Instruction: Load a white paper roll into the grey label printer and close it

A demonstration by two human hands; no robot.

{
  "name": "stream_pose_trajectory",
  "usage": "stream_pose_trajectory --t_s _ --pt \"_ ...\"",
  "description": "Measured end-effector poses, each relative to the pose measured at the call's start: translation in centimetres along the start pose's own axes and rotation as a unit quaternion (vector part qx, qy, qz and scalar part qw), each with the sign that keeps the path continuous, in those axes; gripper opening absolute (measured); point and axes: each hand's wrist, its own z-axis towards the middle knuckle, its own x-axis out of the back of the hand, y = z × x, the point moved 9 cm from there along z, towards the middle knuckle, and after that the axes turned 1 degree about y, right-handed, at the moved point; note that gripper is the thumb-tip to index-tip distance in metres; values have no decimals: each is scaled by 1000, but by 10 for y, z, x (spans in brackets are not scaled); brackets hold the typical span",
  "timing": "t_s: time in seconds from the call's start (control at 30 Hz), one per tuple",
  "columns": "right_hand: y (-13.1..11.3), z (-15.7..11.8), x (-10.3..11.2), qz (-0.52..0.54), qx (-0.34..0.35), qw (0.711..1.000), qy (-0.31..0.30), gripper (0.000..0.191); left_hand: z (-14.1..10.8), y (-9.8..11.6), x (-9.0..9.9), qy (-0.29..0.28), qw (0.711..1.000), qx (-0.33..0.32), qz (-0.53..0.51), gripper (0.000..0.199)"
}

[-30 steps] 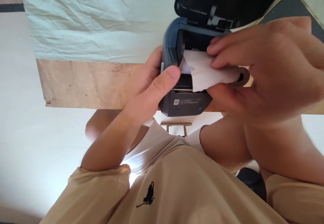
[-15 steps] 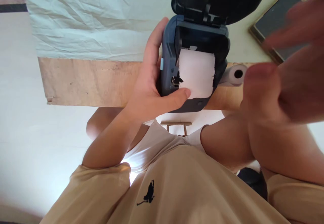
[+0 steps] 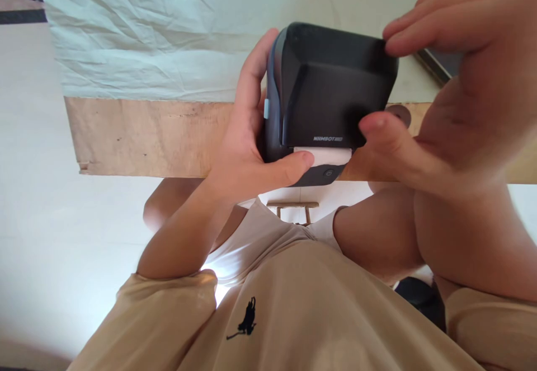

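A dark label printer (image 3: 335, 91) with a black lid sits in my left hand (image 3: 247, 147). The fingers wrap its left side, and the thumb presses on the strip of white paper (image 3: 329, 156) that sticks out at the lid's front edge. The lid lies down over the paper; whether it is latched I cannot tell. My right hand (image 3: 453, 91) is at the printer's right side, fingers and thumb spread apart. Its fingertips meet the lid's upper right corner, and the thumb tip is by the lower right edge.
Behind the right hand a phone-like dark slab (image 3: 440, 66) lies partly hidden on the table. A paper roll (image 3: 398, 114), shaded, stands beside the printer. A wrinkled pale cloth (image 3: 146, 41) covers the table up to its bare wooden edge (image 3: 146, 136). A wooden stool (image 3: 292, 205) shows below.
The printer's lid has swung down from upright and covers the paper inside, leaving only a strip showing. My right hand has come left to the lid. The left hand keeps its hold.
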Motion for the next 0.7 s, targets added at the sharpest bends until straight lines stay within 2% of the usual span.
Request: stream_pose_trajectory --t_s 0.07,0.1,0.2,0.37,0.47,0.57,0.6,0.7 --pt "-18 -1 -2 8 77 997 3 41 1 -2 -1 -7 999 -15 -32 58" --pt "-23 -2 -4 11 93 996 -2 41 3 -3 0 -11 999 -26 -38 50" --pt "-20 0 -13 -8 64 997 -46 46 6 -9 6 -10 999 -44 -15 37" --pt "-14 1 -18 -48 28 995 -83 54 8 -11 12 4 1000 -16 10 36" --pt "-13 -2 -19 -70 26 994 -83 53 8 -9 8 7 999 -1 -31 35" --pt "-10 -4 -20 -76 22 994 -78 51 9 -15 0 2 994 31 -103 36" --pt "-9 -4 -20 -75 22 994 -78 50 10 -15 -5 -15 992 21 -122 37" --pt "-8 -5 -19 -73 34 994 -77 49 13 -15 0 14 987 -6 -162 36"
